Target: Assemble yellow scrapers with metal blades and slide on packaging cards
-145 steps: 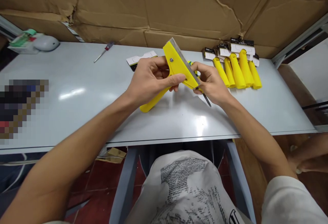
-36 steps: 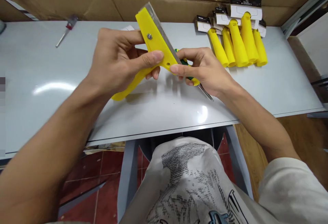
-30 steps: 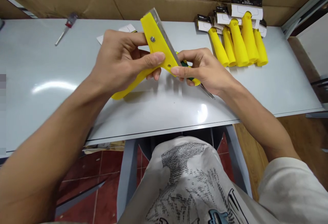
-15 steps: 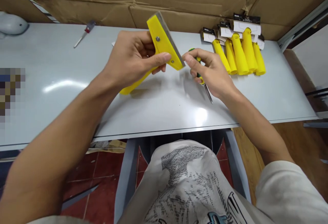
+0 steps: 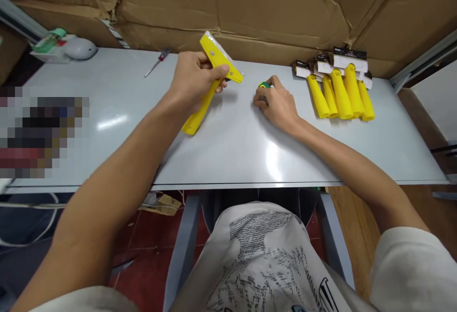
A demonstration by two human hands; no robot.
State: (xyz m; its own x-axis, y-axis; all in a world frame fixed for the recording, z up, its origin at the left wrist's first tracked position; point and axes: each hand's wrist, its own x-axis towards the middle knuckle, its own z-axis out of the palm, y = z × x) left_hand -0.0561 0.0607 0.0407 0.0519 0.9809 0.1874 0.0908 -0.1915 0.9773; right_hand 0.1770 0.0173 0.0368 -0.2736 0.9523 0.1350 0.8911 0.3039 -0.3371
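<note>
My left hand [image 5: 194, 78] grips a yellow scraper [image 5: 204, 108] just below its head, thumb across the front. A metal blade edge and screws show on the head, which tilts up toward the back, while the handle slants down toward me. To the right, my right hand [image 5: 277, 102] is low over the tabletop with its fingers curled around a screwdriver [image 5: 264, 85]. Only part of the green and yellow handle is visible; the fingers hide the rest, and I cannot see the shaft.
Several yellow handles [image 5: 343, 94] with black-and-white card tags lie at the table's back right. A second screwdriver [image 5: 157, 62] with a dark red handle lies at the back left, near a grey rounded object [image 5: 80, 48]. Cardboard [image 5: 257, 7] lines the table's back edge.
My right hand has moved away from the scraper's blade and down to the tabletop with the screwdriver. The scraper has turned and lowered slightly in my left hand. The camera view has shifted left.
</note>
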